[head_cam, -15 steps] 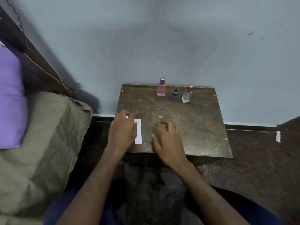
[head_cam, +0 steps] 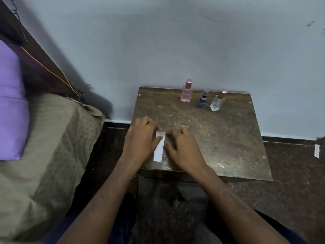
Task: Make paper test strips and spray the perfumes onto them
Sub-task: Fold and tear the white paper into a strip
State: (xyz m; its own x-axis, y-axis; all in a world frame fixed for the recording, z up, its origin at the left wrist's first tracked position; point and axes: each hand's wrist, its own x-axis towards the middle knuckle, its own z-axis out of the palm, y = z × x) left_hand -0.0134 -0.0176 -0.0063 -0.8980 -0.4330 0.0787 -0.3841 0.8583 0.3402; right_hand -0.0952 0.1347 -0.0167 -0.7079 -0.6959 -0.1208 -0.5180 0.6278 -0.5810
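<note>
1. Paper strip [head_cam: 159, 148]: white, narrow, lying flat near the front left edge of the small wooden table [head_cam: 219, 138], its long side running front to back. Faint marks show at its far end; nothing there can be read.
2. Left hand [head_cam: 142, 138]: resting on the table at the strip's left side, thumb tip laid on the upper part of the paper, fingers curled at its far corner. Whether those fingers pinch the paper or only press it cannot be told.
3. Right hand [head_cam: 184, 147]: set just right of the strip, fingers bent, tips touching or close to its right edge; the contact itself is hard to make out. Both hands sit close together with the strip between them.
4. Pink perfume bottle [head_cam: 186, 93]: upright at the table's back edge, pink cap. A pale label on its face is too blurred to read.
5. Small blue bottle [head_cam: 202, 101]: upright just right of the pink one, dark sprayer top, no legible writing.
6. Clear bottle [head_cam: 217, 103]: upright beside the blue one, pink cap, no readable label.
7. Surroundings: purple pillow [head_cam: 10, 103] cut off at the left edge, on olive bedding [head_cam: 44, 155]; a white paper scrap [head_cam: 316, 150] lies on the floor at far right.
</note>
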